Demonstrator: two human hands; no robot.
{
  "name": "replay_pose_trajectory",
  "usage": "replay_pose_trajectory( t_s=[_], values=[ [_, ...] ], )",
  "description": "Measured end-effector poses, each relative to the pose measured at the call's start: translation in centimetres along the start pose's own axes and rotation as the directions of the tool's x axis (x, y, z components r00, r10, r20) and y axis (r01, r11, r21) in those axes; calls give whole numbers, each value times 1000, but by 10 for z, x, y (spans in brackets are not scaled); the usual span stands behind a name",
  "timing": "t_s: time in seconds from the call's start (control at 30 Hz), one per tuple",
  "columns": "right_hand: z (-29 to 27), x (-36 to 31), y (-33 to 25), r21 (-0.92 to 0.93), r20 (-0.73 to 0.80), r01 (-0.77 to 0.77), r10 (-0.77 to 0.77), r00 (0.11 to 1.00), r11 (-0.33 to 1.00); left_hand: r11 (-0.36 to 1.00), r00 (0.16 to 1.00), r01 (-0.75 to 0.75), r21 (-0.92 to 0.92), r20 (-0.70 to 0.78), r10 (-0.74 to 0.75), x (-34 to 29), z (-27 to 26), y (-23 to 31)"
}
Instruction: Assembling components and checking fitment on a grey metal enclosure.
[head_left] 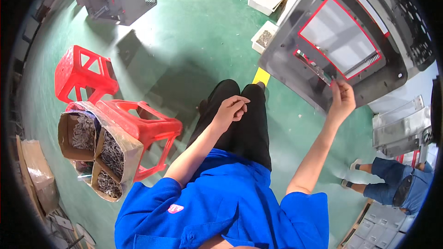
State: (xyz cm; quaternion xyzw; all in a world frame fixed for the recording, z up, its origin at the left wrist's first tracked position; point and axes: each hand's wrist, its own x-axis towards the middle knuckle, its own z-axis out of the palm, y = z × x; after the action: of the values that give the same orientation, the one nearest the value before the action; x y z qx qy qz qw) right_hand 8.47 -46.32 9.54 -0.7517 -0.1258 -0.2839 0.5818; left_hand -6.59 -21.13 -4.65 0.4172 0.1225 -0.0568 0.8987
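Observation:
A large grey metal panel (281,60) stands at the right, with a big red-edged opening and a narrow red-edged slot (313,67) below it. My right hand (342,97) reaches up to the slot's lower right end, thumb and fingertips pinched together there. Whatever lies between those fingertips is too small to make out. Over my black-trousered thighs hovers my left hand (232,112), its fingers curled closed. Anything inside its curl is hidden.
Red plastic stools (138,119) stand at my left. Beside them is a divided cardboard box (134,150) of small metal fasteners. White bins (264,37) of small parts sit behind the panel. Another person (392,182) is at the lower right, near stacked grey boxes (380,223).

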Motion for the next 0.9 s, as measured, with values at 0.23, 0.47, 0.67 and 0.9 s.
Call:
replay_pose_trajectory(
  t_s=[0.23,0.47,0.67,0.9],
  values=[
    [-16,-59,49,-35,50,-222,224,973,974,999,999,-18,-31,-36,17,10,-5,2],
    [-19,-79,64,-85,14,-254,256,966,963,998,997,-58,-16,-58,57,31,3,27],
    [-15,-92,49,-106,30,-344,348,937,933,1000,998,-21,14,-57,21,35,-1,19],
    [-2,-124,61,-68,135,-449,455,880,891,957,989,148,250,-34,-144,20,-19,-42]
  ],
)
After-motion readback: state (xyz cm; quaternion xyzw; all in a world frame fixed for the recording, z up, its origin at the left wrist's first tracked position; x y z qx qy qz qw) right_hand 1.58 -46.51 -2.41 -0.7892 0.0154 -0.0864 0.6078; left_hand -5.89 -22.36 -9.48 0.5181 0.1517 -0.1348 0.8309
